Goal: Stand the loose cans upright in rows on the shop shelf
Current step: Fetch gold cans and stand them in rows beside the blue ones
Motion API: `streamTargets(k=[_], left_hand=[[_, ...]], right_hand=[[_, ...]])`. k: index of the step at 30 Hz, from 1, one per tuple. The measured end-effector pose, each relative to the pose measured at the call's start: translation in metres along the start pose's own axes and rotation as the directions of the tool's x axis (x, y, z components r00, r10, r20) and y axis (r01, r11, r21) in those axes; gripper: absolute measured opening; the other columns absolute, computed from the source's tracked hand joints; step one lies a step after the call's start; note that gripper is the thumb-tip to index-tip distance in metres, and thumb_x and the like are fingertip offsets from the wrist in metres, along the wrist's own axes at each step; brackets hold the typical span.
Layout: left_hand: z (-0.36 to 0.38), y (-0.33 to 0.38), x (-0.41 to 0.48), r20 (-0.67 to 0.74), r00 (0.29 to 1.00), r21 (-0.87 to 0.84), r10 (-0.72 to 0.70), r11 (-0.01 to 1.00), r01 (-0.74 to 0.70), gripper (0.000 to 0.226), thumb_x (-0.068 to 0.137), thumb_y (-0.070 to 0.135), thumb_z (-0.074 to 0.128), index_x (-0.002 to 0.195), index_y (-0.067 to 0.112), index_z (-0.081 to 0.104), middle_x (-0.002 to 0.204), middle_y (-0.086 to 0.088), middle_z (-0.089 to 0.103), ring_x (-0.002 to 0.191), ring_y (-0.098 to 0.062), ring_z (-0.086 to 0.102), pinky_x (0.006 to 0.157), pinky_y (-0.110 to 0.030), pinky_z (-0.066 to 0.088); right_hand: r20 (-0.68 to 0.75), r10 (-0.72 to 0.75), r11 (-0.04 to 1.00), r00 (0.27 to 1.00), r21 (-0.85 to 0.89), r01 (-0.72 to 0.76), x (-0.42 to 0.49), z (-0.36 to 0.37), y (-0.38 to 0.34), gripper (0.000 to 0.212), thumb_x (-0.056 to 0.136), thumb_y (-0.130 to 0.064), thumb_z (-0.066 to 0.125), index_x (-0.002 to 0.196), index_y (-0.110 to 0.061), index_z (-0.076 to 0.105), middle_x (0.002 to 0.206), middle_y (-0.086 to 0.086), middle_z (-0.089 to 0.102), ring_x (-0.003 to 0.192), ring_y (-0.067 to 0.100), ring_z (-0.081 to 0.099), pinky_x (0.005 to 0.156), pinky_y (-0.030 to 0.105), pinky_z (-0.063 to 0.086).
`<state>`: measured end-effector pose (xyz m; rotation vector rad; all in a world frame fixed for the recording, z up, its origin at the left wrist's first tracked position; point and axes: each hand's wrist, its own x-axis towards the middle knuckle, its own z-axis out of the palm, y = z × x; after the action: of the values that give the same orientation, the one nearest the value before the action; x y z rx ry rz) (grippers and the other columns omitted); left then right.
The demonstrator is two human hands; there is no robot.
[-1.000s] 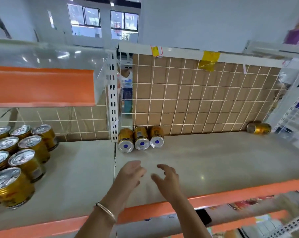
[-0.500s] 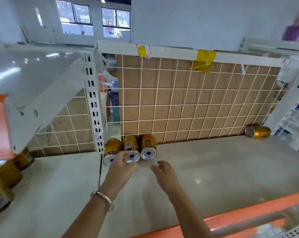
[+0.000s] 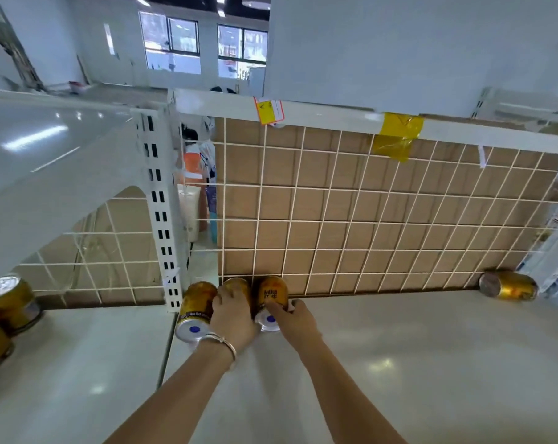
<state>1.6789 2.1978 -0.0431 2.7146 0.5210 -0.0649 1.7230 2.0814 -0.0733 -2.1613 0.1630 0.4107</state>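
Three gold cans lie on their sides at the back left of the pale shelf (image 3: 399, 363), bases toward me. My left hand (image 3: 231, 312) grips the middle can (image 3: 237, 285), which it mostly covers. My right hand (image 3: 290, 320) grips the right can (image 3: 272, 294) near its base. The left can (image 3: 196, 310) lies untouched beside my left hand. A fourth gold can (image 3: 508, 285) lies on its side in the far right back corner.
A wire grid over brown cardboard (image 3: 367, 219) backs the shelf. A white slotted upright (image 3: 160, 219) divides it from the left bay, where upright gold cans (image 3: 10, 302) stand. Another white shelf (image 3: 47, 155) hangs above the left bay.
Both hands reached forward to the back of the shelf and closed on the middle and right cans. My view moved closer and shifted right.
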Motion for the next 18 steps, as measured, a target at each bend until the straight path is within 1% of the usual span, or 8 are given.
streamTargets(k=[4, 6, 10, 12, 15, 16, 17, 18], left_hand=[[0.008, 0.007, -0.011, -0.051, 0.996, 0.108, 0.067, 0.992, -0.061, 0.060, 0.092, 0.024, 0.055, 0.141, 0.008, 0.025, 0.143, -0.018, 0.035, 0.130, -0.032, 0.038, 0.106, -0.035, 0.038], [0.005, 0.005, -0.016, -0.069, 0.993, 0.003, 0.098, 0.995, -0.098, 0.050, 0.090, 0.023, 0.057, 0.135, 0.014, 0.035, 0.134, -0.011, 0.045, 0.125, -0.029, 0.044, 0.103, -0.034, 0.042], [-0.006, 0.010, -0.037, -0.005, 0.980, -0.267, 0.200, 0.944, -0.194, 0.024, 0.079, 0.028, 0.064, 0.098, 0.023, 0.051, 0.093, 0.000, 0.060, 0.088, -0.018, 0.060, 0.085, -0.036, 0.053], [-0.009, 0.012, -0.044, 0.108, 0.980, -0.351, 0.168, 0.929, -0.120, 0.036, 0.075, 0.042, 0.065, 0.102, 0.021, 0.052, 0.091, -0.001, 0.061, 0.084, -0.015, 0.062, 0.083, -0.035, 0.054], [-0.018, 0.012, -0.040, 0.236, 0.970, -0.383, 0.054, 0.923, 0.042, 0.077, 0.078, 0.058, 0.061, 0.138, 0.017, 0.034, 0.122, -0.005, 0.059, 0.107, -0.019, 0.060, 0.092, -0.034, 0.050], [-0.022, 0.013, -0.036, 0.245, 0.969, -0.368, 0.027, 0.927, 0.067, 0.082, 0.080, 0.059, 0.060, 0.143, 0.015, 0.030, 0.123, -0.008, 0.059, 0.108, -0.020, 0.060, 0.091, -0.033, 0.050], [-0.024, 0.016, -0.034, 0.238, 0.971, -0.346, 0.027, 0.936, 0.059, 0.076, 0.080, 0.060, 0.059, 0.137, 0.015, 0.038, 0.114, -0.008, 0.063, 0.100, -0.017, 0.061, 0.084, -0.029, 0.050], [-0.025, 0.020, -0.035, 0.222, 0.974, -0.301, 0.053, 0.953, 0.016, 0.058, 0.081, 0.060, 0.059, 0.119, 0.017, 0.052, 0.097, -0.004, 0.064, 0.087, -0.012, 0.060, 0.075, -0.025, 0.047]], right_hand=[[0.031, -0.035, 0.999, 0.999, -0.036, 0.036, 0.006, -0.012, 0.000, 0.058, 0.082, -0.053, 0.059, 0.123, -0.013, 0.054, 0.111, 0.007, 0.061, 0.099, 0.022, 0.057, 0.088, 0.032, 0.048], [0.074, -0.058, 0.993, 0.996, -0.097, 0.065, 0.003, -0.024, 0.002, 0.051, 0.083, -0.048, 0.060, 0.119, -0.012, 0.055, 0.101, 0.005, 0.059, 0.089, 0.018, 0.055, 0.079, 0.027, 0.047], [0.165, -0.032, 0.977, 0.986, -0.202, 0.065, -0.013, -0.054, 0.014, 0.041, 0.084, -0.044, 0.061, 0.110, -0.015, 0.050, 0.097, 0.003, 0.054, 0.084, 0.013, 0.051, 0.066, 0.019, 0.040], [0.217, -0.008, 0.973, 0.976, -0.224, 0.058, -0.022, -0.069, 0.019, 0.039, 0.084, -0.044, 0.063, 0.107, -0.017, 0.048, 0.098, 0.003, 0.053, 0.085, 0.013, 0.051, 0.071, 0.020, 0.041], [0.274, 0.021, 0.958, 0.962, -0.281, 0.059, -0.033, -0.085, 0.023, 0.040, 0.083, -0.048, 0.063, 0.105, -0.018, 0.047, 0.099, 0.001, 0.052, 0.085, 0.012, 0.050, 0.071, 0.019, 0.040], [0.282, 0.020, 0.954, 0.959, -0.292, 0.066, -0.035, -0.086, 0.024, 0.043, 0.082, -0.051, 0.063, 0.105, -0.019, 0.048, 0.100, 0.000, 0.053, 0.085, 0.011, 0.050, 0.071, 0.020, 0.039], [0.282, 0.013, 0.952, 0.959, -0.296, 0.074, -0.036, -0.084, 0.026, 0.046, 0.080, -0.054, 0.063, 0.106, -0.019, 0.049, 0.100, 0.000, 0.054, 0.085, 0.012, 0.051, 0.072, 0.020, 0.039], [0.270, 0.000, 0.954, 0.963, -0.288, 0.081, -0.037, -0.080, 0.028, 0.050, 0.078, -0.057, 0.064, 0.106, -0.018, 0.051, 0.099, 0.001, 0.056, 0.084, 0.011, 0.053, 0.072, 0.021, 0.040]])
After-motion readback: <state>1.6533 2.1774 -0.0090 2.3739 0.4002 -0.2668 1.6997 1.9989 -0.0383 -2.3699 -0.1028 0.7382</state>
